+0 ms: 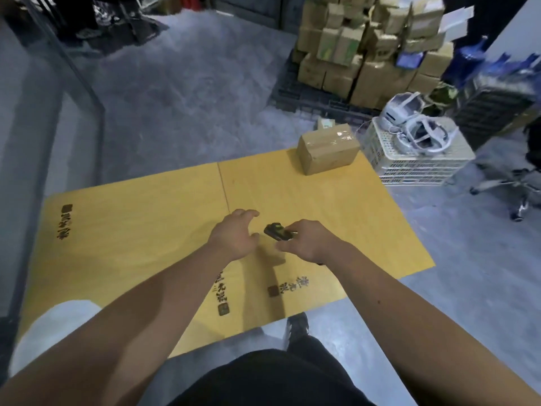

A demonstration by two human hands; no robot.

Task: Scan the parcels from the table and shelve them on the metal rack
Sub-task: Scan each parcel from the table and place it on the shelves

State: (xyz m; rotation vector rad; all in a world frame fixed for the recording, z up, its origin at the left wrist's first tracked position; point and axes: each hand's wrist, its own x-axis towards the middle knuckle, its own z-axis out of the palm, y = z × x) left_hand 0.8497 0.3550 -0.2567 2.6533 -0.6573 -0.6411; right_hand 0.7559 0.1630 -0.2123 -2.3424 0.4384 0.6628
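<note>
Left hand (235, 234) hovers over the yellow table (131, 230) with fingers spread loose, holding nothing. Right hand (304, 241) just beside it grips a small black scanner (276, 231). One taped cardboard parcel (328, 148) sits at the table's far right corner, white basket (418, 159) right of that.

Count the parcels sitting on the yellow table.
1: a taped cardboard parcel at the table's far right corner. The many cartons stacked on the floor beyond aren't on the table.
</note>
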